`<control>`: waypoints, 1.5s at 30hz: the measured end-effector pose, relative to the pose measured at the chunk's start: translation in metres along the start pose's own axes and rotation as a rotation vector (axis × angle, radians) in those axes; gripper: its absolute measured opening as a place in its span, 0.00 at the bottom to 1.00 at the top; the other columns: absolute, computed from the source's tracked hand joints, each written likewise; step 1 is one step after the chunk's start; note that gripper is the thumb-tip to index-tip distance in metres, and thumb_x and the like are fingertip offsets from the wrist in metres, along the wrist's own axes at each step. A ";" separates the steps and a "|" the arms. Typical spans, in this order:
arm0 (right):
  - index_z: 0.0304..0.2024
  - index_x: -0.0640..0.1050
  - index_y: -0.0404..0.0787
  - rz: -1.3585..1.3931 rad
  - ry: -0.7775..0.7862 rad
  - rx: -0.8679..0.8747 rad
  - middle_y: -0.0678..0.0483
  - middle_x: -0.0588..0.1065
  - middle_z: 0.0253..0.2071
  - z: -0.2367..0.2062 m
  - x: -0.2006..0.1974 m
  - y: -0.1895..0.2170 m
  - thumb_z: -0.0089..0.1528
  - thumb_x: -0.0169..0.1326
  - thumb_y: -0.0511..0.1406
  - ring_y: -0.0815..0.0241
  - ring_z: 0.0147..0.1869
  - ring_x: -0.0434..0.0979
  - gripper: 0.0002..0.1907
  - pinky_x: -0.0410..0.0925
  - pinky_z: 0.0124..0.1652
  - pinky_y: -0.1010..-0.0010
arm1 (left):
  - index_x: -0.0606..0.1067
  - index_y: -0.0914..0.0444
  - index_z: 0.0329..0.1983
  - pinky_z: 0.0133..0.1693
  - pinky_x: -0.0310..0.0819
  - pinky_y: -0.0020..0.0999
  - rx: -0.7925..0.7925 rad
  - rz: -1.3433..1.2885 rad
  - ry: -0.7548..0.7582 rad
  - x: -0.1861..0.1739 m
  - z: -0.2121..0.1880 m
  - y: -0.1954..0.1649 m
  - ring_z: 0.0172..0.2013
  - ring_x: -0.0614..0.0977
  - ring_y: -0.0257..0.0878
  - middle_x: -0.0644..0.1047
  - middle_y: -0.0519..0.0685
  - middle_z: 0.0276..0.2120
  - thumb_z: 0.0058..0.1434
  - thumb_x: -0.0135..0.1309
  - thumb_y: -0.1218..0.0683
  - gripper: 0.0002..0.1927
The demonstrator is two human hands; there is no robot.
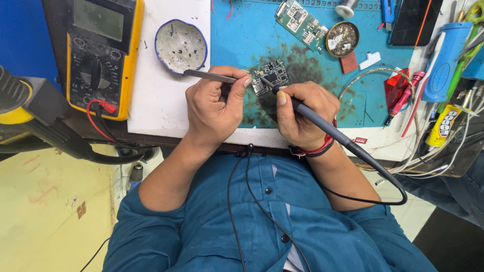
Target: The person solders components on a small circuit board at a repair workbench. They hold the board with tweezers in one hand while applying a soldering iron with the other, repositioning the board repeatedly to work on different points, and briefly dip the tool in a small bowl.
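Small circuit board (pixel 271 76): centre of blue mat (pixel 237 35); light, stiff, fragile, best held by edges. Left hand (pixel 214 108) grips tweezers (pixel 209 76); right hand (pixel 302 113) grips soldering iron (pixel 322 123), tip touching the board.

Blue mat (pixel 242 35) — yellow multimeter (pixel 132 45)

Electronics repair bench, as we read it: blue work mat (pixel 237 35) stained dark at centre; yellow multimeter (pixel 101 55) upper left; bare circuit boards (pixel 301 24) at top centre; solder tin (pixel 342 39) beside them; tools, tubes and loose wires (pixel 443 100) crowded at our right edge
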State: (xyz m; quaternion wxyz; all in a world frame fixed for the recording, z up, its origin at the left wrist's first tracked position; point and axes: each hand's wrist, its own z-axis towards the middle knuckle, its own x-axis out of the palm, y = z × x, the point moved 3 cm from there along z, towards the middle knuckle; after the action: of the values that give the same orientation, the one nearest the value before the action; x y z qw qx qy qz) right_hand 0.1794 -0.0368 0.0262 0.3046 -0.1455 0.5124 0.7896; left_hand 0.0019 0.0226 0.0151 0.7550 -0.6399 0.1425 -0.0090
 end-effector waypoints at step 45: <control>0.40 0.75 0.35 0.003 0.013 -0.001 0.50 0.73 0.27 0.000 0.000 0.001 0.67 0.59 0.27 0.55 0.28 0.73 0.04 0.64 0.29 0.69 | 0.77 0.67 0.44 0.28 0.68 0.23 -0.016 0.017 0.001 -0.001 0.000 0.000 0.26 0.76 0.26 0.80 0.46 0.29 0.71 0.60 0.62 0.03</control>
State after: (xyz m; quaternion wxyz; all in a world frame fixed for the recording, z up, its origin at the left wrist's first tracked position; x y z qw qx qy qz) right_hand 0.1787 -0.0367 0.0269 0.3001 -0.1500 0.5142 0.7893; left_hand 0.0009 0.0226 0.0157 0.7498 -0.6448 0.1484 -0.0016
